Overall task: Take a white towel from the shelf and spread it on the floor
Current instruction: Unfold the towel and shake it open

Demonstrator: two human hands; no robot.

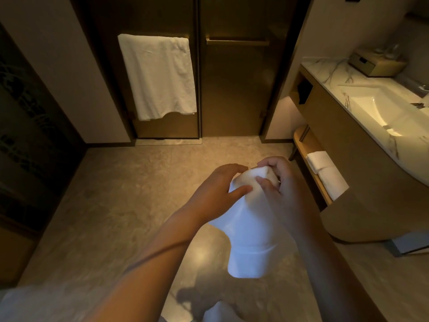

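Note:
A white towel [249, 231] hangs bunched in the air above the marble floor [104, 217], in the middle of the view. My right hand [277, 180] grips its top end. My left hand [222, 189] holds the same top end from the left, thumb and fingers pressed on the cloth. The towel's lower part droops folded toward me. To the right, the wooden shelf [306, 145] under the vanity carries two folded white towels [327, 174].
A large white towel [157, 77] hangs on a bar on the left glass door. The right door has a bare bar [236, 41]. The vanity with a lit sink [392, 112] fills the right side. A dark panelled wall [30, 135] stands at left.

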